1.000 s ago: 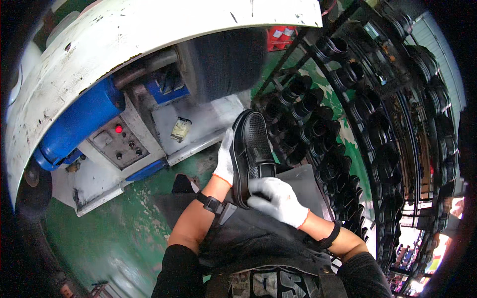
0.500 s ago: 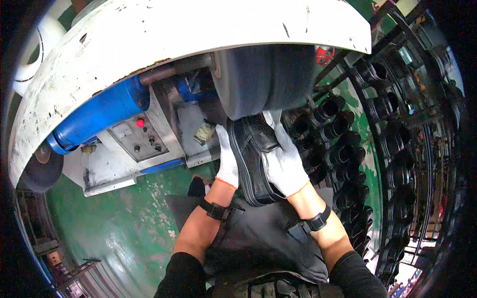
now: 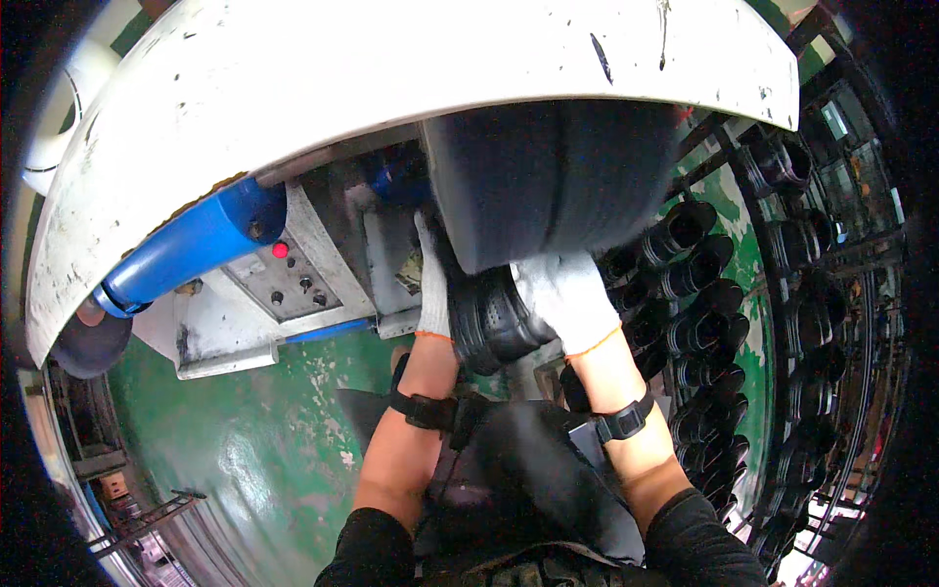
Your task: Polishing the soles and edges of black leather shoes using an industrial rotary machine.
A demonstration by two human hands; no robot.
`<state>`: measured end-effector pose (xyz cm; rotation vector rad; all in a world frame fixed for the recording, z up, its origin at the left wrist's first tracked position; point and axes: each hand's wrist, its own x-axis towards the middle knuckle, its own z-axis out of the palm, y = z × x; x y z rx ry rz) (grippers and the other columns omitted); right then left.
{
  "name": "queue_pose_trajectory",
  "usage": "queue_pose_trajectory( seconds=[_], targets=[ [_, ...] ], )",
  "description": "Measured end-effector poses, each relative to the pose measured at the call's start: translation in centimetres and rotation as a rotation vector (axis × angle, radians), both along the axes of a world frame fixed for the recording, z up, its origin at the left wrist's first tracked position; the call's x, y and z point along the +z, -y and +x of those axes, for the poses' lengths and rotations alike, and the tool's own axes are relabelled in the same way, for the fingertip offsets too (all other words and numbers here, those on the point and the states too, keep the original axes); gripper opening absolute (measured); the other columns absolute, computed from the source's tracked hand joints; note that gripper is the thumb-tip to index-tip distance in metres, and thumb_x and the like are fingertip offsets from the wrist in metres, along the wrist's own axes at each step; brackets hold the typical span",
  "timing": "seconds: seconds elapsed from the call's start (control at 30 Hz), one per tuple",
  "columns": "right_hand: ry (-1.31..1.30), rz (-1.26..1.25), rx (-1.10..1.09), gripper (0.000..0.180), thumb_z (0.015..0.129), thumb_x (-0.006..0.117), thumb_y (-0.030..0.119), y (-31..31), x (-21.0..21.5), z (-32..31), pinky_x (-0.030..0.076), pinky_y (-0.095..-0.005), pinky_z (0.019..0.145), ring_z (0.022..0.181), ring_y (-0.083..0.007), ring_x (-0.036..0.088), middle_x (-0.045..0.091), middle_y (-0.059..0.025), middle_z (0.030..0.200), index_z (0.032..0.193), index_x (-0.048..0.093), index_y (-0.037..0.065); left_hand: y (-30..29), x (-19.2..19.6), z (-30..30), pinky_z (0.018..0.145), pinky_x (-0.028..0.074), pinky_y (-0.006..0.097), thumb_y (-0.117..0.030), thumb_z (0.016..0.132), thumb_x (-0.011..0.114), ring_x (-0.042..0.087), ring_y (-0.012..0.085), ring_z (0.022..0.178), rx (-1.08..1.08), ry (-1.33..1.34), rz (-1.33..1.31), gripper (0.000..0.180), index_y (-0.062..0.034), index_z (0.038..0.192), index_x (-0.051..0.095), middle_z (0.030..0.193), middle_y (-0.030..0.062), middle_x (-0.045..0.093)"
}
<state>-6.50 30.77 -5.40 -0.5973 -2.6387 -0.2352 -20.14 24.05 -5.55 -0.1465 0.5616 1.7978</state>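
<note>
A black leather shoe point(image 3: 494, 321) is held between my two hands, its heel end toward me and its far end hidden under the wide dark roller wheel point(image 3: 558, 186). The wheel looks blurred, as if spinning. My left hand point(image 3: 433, 289), in a white knit glove with an orange cuff edge, lies along the shoe's left side, fingers pointing away. My right hand point(image 3: 567, 298), gloved the same way, grips the shoe from the right just beneath the wheel. Its fingertips are partly out of sight.
A white curved hood point(image 3: 411, 64) covers the wheel. To the left are a blue cylinder point(image 3: 201, 240), a control panel point(image 3: 293, 276) with a red button, and a smaller dark wheel point(image 3: 90, 342). Racks with several black shoes point(image 3: 704, 323) stand close on my right, over green floor.
Both hands have moved the shoe farther under the wheel and tilted it, so more of its far end is hidden. My view has shifted closer to the hood and wheel.
</note>
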Motion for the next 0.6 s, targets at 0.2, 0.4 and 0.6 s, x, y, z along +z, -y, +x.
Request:
queue_pose_trajectory(
  seconds=[0.2,0.4,0.6],
  targets=[
    [0.008,0.022,-0.007,0.038,0.079,0.057,0.012,-2.0,-0.2,-0.8,0.05,-0.0481,0.085,0.096,-0.0402,0.061,0.063,-0.0223,0.111,0.116,0.062,0.002,-0.5,-0.8,-2.0,0.109,0.04,0.042,-0.06,0.097,0.043,0.053,0.0295,0.124,-0.095,-0.148,0.038,0.07,-0.0071,0.143,0.042,0.139,0.0119,0.053],
    [0.011,-0.036,-0.042,0.042,0.079,0.056,0.011,-1.8,-0.6,-0.7,0.049,-0.0486,0.088,0.099,-0.0414,0.06,0.062,-0.0238,0.115,0.119,0.06,0.001,-0.3,-1.7,-2.4,0.109,0.039,0.043,-0.058,0.098,0.042,0.052,0.0301,0.124,-0.157,-0.199,0.118,0.069,-0.006,0.143,0.042,0.139,0.013,0.052],
    [0.031,-0.074,-0.083,0.045,0.079,0.055,0.011,-0.4,-0.4,0.1,0.048,-0.0492,0.091,0.101,-0.0427,0.06,0.06,-0.0254,0.119,0.122,0.059,0.0,0.7,-3.0,-1.9,0.11,0.039,0.043,-0.056,0.099,0.042,0.052,0.0306,0.125,-0.06,-0.153,0.438,0.067,-0.005,0.143,0.042,0.14,0.0141,0.052]
  ],
)
